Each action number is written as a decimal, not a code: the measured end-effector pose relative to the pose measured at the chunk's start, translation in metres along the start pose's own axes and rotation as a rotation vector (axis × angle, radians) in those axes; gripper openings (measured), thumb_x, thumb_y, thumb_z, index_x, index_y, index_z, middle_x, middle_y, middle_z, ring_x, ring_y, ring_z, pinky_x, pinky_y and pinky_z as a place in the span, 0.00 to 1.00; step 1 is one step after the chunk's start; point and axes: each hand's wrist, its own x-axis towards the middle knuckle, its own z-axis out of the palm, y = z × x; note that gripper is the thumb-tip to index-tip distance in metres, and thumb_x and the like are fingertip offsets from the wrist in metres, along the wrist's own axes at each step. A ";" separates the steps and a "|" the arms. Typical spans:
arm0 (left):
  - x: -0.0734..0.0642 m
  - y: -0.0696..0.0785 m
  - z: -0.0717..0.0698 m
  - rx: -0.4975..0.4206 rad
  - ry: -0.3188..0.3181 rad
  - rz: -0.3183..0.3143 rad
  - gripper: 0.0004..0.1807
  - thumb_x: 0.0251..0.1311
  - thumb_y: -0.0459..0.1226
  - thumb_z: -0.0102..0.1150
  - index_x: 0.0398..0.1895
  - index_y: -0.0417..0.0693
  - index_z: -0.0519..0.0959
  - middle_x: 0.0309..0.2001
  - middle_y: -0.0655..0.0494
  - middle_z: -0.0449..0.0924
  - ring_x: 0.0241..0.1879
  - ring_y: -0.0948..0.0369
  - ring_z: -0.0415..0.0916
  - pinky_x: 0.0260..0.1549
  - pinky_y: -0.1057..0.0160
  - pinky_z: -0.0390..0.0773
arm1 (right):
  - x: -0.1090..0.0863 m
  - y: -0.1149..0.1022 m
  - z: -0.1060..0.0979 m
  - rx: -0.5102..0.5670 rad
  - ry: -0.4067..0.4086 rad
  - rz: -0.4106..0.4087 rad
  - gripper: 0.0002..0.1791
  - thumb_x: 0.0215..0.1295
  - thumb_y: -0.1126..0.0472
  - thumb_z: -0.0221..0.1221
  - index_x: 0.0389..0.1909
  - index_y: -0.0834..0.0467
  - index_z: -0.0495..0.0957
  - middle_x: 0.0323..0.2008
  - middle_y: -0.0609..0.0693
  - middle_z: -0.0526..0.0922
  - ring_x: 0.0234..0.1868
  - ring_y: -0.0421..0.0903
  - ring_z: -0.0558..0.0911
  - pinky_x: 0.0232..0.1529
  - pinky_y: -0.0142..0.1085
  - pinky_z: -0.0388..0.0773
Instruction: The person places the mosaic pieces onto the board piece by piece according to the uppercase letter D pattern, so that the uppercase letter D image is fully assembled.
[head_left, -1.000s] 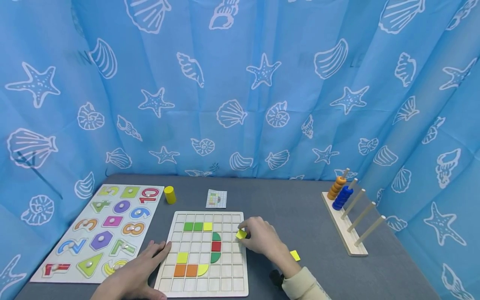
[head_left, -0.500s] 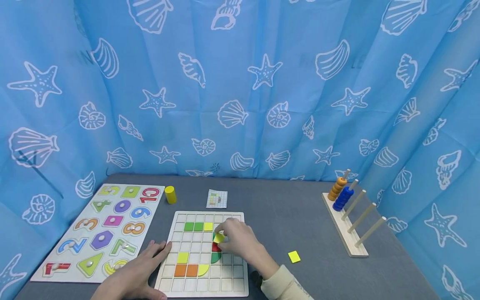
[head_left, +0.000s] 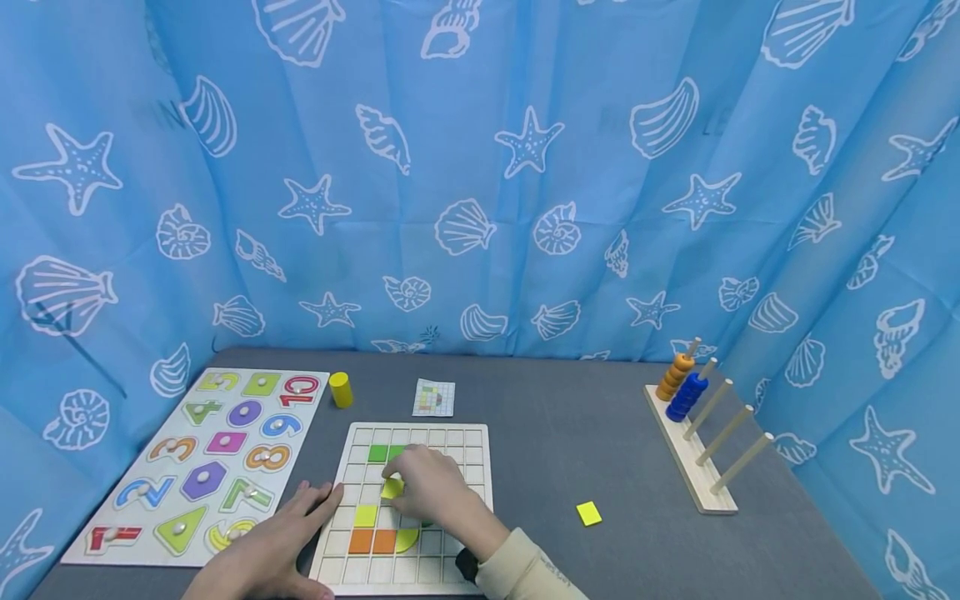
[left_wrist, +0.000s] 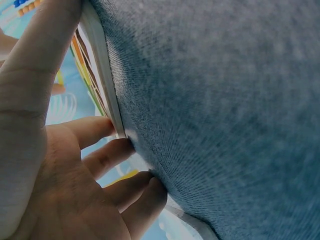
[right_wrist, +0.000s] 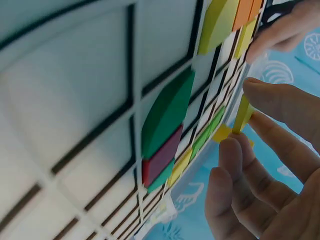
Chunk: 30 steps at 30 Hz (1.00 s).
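In the head view, a white wooden grid board lies on the table. My right hand pinches a yellow square tile over the board's left-middle cells. The right wrist view shows that tile upright between thumb and fingertips. Green squares, a yellow square, orange squares and a yellow rounded tile sit in cells. A green rounded tile and red tile, mostly behind my right hand from above, show at the wrist. My left hand rests along the board's left edge, thumb near its front corner.
Another yellow square tile lies on the table to the right. A number puzzle is at left, with a yellow cylinder and pattern card behind the board. A peg stand with beads stands far right, a blue curtain behind.
My right hand has carried the yellow square tile leftward from the board's right edge, past the green and red tiles, to the left-middle cells. My left hand has stayed in place.
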 end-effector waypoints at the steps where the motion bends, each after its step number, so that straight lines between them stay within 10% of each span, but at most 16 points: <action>1: 0.000 0.000 0.000 0.002 0.001 0.003 0.70 0.35 0.60 0.82 0.80 0.40 0.57 0.77 0.32 0.57 0.77 0.25 0.45 0.64 0.25 0.63 | 0.002 -0.002 0.002 -0.012 -0.006 -0.008 0.18 0.52 0.61 0.76 0.45 0.50 0.90 0.44 0.44 0.90 0.40 0.37 0.84 0.28 0.28 0.76; 18: -0.001 -0.001 0.000 0.011 0.006 0.022 0.70 0.35 0.62 0.81 0.80 0.40 0.57 0.77 0.32 0.57 0.76 0.25 0.46 0.64 0.25 0.63 | 0.014 -0.016 0.018 -0.054 -0.027 -0.023 0.16 0.55 0.63 0.73 0.46 0.48 0.90 0.46 0.42 0.89 0.48 0.39 0.85 0.29 0.28 0.78; 30: -0.001 0.000 -0.001 0.008 0.004 0.016 0.70 0.35 0.61 0.81 0.80 0.40 0.57 0.78 0.32 0.57 0.77 0.25 0.46 0.64 0.25 0.64 | 0.013 -0.012 0.020 -0.029 0.030 -0.038 0.09 0.55 0.63 0.72 0.39 0.53 0.91 0.35 0.45 0.88 0.32 0.36 0.79 0.23 0.24 0.70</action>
